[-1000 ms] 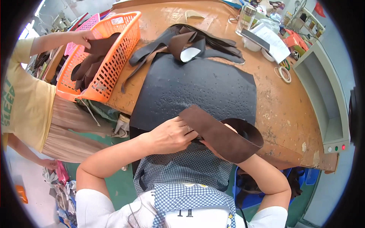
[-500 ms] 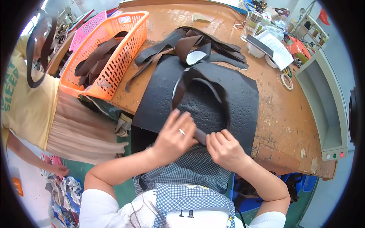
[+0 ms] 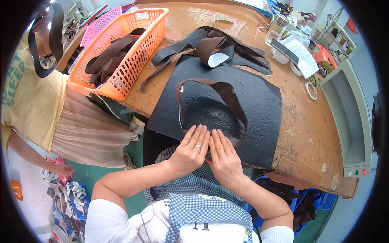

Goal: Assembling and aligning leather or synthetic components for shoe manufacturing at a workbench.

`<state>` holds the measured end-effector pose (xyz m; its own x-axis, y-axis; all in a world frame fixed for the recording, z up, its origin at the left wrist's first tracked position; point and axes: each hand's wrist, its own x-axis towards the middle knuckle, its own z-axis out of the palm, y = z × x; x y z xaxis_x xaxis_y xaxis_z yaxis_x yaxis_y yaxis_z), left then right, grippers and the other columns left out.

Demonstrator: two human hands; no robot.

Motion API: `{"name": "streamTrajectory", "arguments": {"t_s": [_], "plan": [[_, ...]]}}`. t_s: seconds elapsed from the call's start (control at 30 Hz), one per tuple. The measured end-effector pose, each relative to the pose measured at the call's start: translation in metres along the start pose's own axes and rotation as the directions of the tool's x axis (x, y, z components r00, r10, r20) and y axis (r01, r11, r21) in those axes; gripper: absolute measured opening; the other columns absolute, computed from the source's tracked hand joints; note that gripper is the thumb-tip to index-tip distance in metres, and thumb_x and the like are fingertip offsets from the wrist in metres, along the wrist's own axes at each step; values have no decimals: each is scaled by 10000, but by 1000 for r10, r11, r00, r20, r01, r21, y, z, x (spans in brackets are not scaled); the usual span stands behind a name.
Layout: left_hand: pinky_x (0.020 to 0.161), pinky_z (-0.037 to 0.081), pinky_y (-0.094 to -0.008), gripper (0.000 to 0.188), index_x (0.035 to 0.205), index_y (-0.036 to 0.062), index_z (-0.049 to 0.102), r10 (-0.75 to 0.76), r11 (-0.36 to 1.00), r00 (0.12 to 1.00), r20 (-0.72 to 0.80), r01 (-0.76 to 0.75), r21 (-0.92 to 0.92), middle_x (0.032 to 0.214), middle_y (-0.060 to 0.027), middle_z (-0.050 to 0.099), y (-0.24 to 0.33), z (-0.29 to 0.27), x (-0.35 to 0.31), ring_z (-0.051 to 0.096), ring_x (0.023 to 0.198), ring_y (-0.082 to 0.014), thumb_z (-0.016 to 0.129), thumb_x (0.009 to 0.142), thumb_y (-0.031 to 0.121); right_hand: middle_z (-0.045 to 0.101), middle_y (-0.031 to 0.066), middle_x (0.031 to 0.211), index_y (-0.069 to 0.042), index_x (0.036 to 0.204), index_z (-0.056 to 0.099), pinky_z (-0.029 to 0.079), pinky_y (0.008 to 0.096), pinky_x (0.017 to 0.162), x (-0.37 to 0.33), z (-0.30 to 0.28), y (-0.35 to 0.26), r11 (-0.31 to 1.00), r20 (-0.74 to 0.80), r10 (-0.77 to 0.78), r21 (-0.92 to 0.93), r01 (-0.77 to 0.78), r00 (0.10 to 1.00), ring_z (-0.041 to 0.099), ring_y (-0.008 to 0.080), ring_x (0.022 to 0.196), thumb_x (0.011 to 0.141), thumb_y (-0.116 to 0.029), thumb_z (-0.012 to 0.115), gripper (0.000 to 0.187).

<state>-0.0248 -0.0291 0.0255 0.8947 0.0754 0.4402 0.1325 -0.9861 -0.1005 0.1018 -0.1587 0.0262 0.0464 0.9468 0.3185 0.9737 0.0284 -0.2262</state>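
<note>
A dark brown strap stands on edge in a ring over a black pitted mat in front of me. At the ring's near side my left hand and my right hand meet, almost touching. Their fingers lie straight and close together over the strap, tips pointing away from me. Both hands are closed on it; the thumbs are mostly hidden below. The strap's part under my fingers is covered, so I cannot tell how its ends meet. Beyond the mat, a pile of dark brown strips lies on the table.
An orange basket with brown strips stands at the left of the worn wooden table. Tape rolls, a glass bottle and an open notebook sit at right, near a grey box frame. A co-worker's hand shows at left.
My hands have come together on the near part of the strap, fingers now straightened over it. The ring has settled and shows sharply. The view has shifted slightly.
</note>
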Motion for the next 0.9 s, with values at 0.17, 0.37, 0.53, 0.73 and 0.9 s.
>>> {"name": "streamTrajectory", "arguments": {"t_s": [0.17, 0.37, 0.53, 0.73, 0.9], "plan": [[1063, 429, -456, 495, 1209, -145, 574, 129, 985, 983, 130, -142, 94, 1247, -297, 595, -15, -13, -12, 577, 1209, -388, 550, 789, 118, 421, 245, 1464, 88, 1362, 460, 323, 454, 1133, -9, -5, 6, 997, 58, -44, -62, 48, 997, 399, 356, 1386, 765, -139, 713, 687], [1002, 487, -430, 387, 1131, -111, 623, 183, 971, 969, 164, -205, 126, 1177, -261, 643, -39, -29, -21, 644, 1118, -339, 572, 798, 79, 517, 202, 1397, 57, 1304, 541, 336, 448, 1120, -15, -12, 20, 989, 11, -115, -92, 115, 993, 466, 304, 1346, 814, -143, 698, 552], [868, 562, -393, 221, 958, 0, 681, 51, 997, 998, -45, -53, -55, 995, -144, 714, -64, -30, -25, 706, 941, -249, 642, 747, 53, 645, 175, 1210, 48, 1127, 643, 417, 460, 1039, -9, -25, 25, 998, -51, -60, -39, 59, 997, 602, 294, 1179, 800, -167, 724, 399], [822, 580, -356, 195, 933, 8, 683, 72, 922, 971, -226, -152, -356, 935, -108, 725, -25, -12, 10, 717, 874, -210, 656, 763, 98, 667, 93, 858, -1, 944, 671, 460, 462, 991, 13, -32, 7, 987, -98, -147, -86, 139, 984, 655, 229, 849, 742, -84, 664, 219], [911, 551, -416, 199, 920, 4, 684, 73, 935, 978, -195, -135, -329, 919, -92, 721, -48, -14, 10, 708, 883, -212, 655, 748, 98, 633, 59, 700, -29, 834, 676, 476, 483, 975, 10, -68, 43, 986, -84, -56, -160, 42, 995, 639, 206, 723, 684, -32, 645, 154]]}}
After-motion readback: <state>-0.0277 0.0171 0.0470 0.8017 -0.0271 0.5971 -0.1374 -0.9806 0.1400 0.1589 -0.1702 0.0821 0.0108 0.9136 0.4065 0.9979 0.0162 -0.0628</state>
